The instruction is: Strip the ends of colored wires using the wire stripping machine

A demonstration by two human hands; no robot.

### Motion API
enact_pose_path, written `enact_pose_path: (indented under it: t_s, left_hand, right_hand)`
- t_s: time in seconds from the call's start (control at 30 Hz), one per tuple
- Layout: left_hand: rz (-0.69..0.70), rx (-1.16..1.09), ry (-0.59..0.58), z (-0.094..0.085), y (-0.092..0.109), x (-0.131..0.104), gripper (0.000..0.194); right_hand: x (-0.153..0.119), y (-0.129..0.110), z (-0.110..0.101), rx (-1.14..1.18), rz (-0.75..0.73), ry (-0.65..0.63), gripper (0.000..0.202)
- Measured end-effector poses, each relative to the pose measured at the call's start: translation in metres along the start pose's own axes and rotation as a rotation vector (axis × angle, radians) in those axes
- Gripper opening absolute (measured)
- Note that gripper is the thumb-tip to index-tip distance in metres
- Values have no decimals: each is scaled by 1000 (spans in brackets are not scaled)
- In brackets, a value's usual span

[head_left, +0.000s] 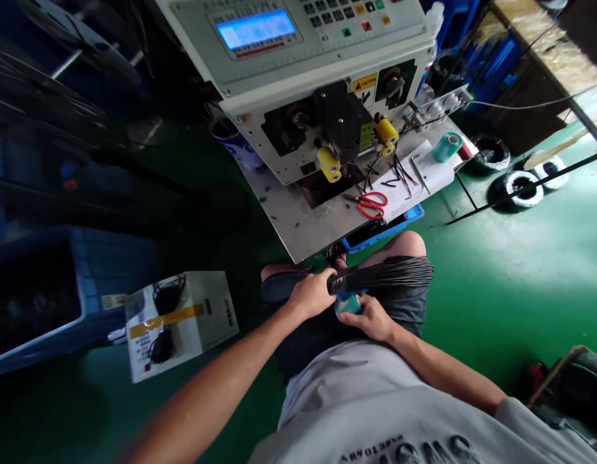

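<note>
A bundle of thin black wires [390, 273] lies across my thighs. My left hand [314, 293] is closed around the bundle's left end. Just below it, my right hand [369, 318] grips a teal roll of tape or film [347, 305], which is close against the bundle. Whether a strip runs from the roll onto the wires cannot be made out. Ahead of my knees, red-handled scissors [372, 205] rest on the metal worktop [298, 225] of a machine.
The wire-cutting machine [298, 122] with yellow rollers stands in front. On its worktop are a second teal roll [447, 147], paper and black wire scraps. A blue tray [385, 229] sits beneath. At left is a white box [182, 322]; wire coils [523, 189] lie on the right floor.
</note>
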State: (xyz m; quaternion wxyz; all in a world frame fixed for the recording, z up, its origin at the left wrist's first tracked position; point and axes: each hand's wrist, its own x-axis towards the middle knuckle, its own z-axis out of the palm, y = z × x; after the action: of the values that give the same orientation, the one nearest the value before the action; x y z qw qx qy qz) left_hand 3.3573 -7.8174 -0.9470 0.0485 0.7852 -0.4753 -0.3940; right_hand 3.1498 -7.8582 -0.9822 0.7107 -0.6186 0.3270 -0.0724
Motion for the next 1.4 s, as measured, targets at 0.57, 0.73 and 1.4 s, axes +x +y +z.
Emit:
enact_pose_path:
  t_s: [0.57, 0.73, 1.4]
  left_hand:
    - [192, -543, 51, 13, -18, -12, 68]
    - [22, -476, 20, 14, -13, 13, 61]
    - [-69, 61, 125, 22, 21, 17, 49]
  right_hand:
    - [-11, -15, -7, 201, 26, 191, 50]
    - [-4, 30, -6, 332, 248, 122, 48]
    - [-23, -22, -9, 342, 113, -21, 43]
